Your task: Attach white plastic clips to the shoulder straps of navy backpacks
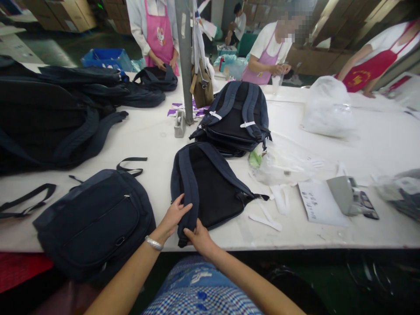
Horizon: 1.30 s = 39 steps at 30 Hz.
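- Backpack (pixel 215 192) — one, straps up, on the white table (pixel 149 131) before me.
- My left hand (pixel 172 217) and right hand (pixel 201 239) — near each other, both pinching one strap (pixel 189 181) of its two.
- Three aproned people (pixel 160 33) across the table.

Midway across the table (pixel 377 153) I see a grey pole (pixel 184 57), an olive pouch (pixel 202 91) hanging beside it. To my right lie a handwritten sheet (pixel 318 209) and a bulging plastic bag (pixel 328 109); beyond the far edge, a blue bin (pixel 106 59).
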Available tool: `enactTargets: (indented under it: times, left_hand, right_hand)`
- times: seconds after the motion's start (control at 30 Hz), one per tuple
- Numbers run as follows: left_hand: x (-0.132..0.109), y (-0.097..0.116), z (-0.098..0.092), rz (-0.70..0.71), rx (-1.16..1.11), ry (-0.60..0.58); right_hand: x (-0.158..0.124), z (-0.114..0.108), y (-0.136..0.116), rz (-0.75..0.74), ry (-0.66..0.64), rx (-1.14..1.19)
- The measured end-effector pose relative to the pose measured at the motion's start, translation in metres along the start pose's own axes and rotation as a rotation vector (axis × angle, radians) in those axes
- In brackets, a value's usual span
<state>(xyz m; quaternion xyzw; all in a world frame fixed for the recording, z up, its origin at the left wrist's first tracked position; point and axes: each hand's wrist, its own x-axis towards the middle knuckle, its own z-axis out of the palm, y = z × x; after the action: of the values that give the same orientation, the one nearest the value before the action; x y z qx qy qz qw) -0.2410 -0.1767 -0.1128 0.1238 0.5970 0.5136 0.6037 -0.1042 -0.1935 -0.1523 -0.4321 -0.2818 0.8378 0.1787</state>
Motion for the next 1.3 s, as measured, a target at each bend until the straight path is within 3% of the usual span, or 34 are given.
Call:
enactTargets:
  times: [0.1, 0.27, 0.37, 0.53, 0.6, 0.77, 0.9, 1.1, 1.3]
  left_hand:
    - [0.004, -0.007, -0.001, 0.033, -0.015, -0.044]
    - [0.004, -0.01, -0.004, 0.075, -0.025, -0.127]
    - [0.005, -0.013, -0.007, 0.078, 0.069, -0.141]
    - [-0.001, -0.032, -0.026, 0.097, 0.222, 0.189]
    - [-0.004, -0.037, -0.034, 0.025, 0.227, 0.218]
    - [0.003, -0.023, -0.037, -0.287, 0.254, -0.02]
    - [0.009, -0.003, -0.029, -0.368, 0.262, -0.161]
    - [-0.001, 0.001, -0.016, -0.356, 0.42, -0.081]
    - [0.021, -0.002, -0.005, -0.267, 0.343, -0.066]
  right_hand:
    - [0.0, 0.001, -0.004, -0.05, -0.001, -0.03]
    - [0.008, -0.004, -0.008, -0.018, -0.073, 0.141]
    - [0.015, -0.008, -0.003, 0.048, 0.004, 0.133]
    - [0.021, -0.01, 0.005, 0.095, 0.099, 0.108]
    - [0.021, -0.01, 0.005, 0.094, 0.091, 0.111]
    - [0.012, -0.009, -0.007, 0.075, 0.035, 0.14]
    - [0.002, -0.006, -0.018, 0.032, 0.022, 0.127]
    - [-0.002, -0.007, -0.017, 0.0, 0.091, 0.105]
    - [0.0, -0.005, -0.009, 0.031, 0.042, 0.08]
